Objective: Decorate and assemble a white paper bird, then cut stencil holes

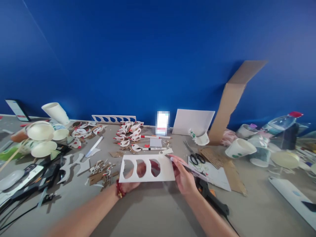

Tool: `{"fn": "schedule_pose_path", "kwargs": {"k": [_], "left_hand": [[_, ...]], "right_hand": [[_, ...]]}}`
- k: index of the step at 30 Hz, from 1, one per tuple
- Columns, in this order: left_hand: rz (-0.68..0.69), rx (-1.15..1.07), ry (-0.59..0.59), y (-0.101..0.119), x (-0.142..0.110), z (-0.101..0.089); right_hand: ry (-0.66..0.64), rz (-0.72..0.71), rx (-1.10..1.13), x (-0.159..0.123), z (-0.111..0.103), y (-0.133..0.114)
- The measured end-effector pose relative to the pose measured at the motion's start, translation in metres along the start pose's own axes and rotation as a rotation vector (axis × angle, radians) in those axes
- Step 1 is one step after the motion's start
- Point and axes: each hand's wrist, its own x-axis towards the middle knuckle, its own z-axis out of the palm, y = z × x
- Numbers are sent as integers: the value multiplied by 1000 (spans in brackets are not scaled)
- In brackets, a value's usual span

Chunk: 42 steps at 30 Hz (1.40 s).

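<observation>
A white board strip (166,169) with three rounded cut-outs is held up over the table, its right part uncut. My left hand (138,174) grips it from behind and below; some fingers show through the holes. My right hand (184,177) is closed around a slim, pale pen-like tool (190,167) at the strip's right edge; its exact kind is unclear. Just beyond the strip lie a small white ring-shaped piece (166,151), a black-and-white marker (154,148) and a red-and-white pen (155,137). White bird-shaped cut-outs (124,144) with red marks are grouped behind.
Scissors (195,156) and a black glue gun (214,199) lie to the right, near corrugated cardboard (233,176) and paper cups (239,148). Scraps (101,172), a white cutter (94,146) and cables (21,210) are leftward. A lit phone (162,123) stands against the blue wall.
</observation>
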Motion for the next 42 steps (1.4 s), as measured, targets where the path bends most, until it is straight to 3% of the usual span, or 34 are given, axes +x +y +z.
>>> {"fn": "schedule_pose_path", "kwargs": {"k": [4, 7, 11, 14, 19, 26, 34, 42], "left_hand": [[110, 170, -178, -21, -8, 6], [167, 120, -56, -34, -8, 4], [125, -48, 129, -43, -2, -3], [120, -99, 139, -45, 2, -8], [141, -47, 25, -49, 1, -11], [80, -117, 151, -52, 5, -15], [63, -106, 99, -50, 7, -18], [68, -79, 114, -46, 6, -18]], "right_hand": [[-25, -130, -167, -5, -3, 9], [-59, -325, -329, -10, -3, 10], [-130, -473, -451, -12, 0, 5], [-148, -548, -525, -11, 1, 5], [-185, -614, -564, -10, -2, 6], [-173, -634, -631, -11, -2, -6], [-315, -662, -730, -11, -3, -13], [-372, -708, -802, -9, -2, -14]]}}
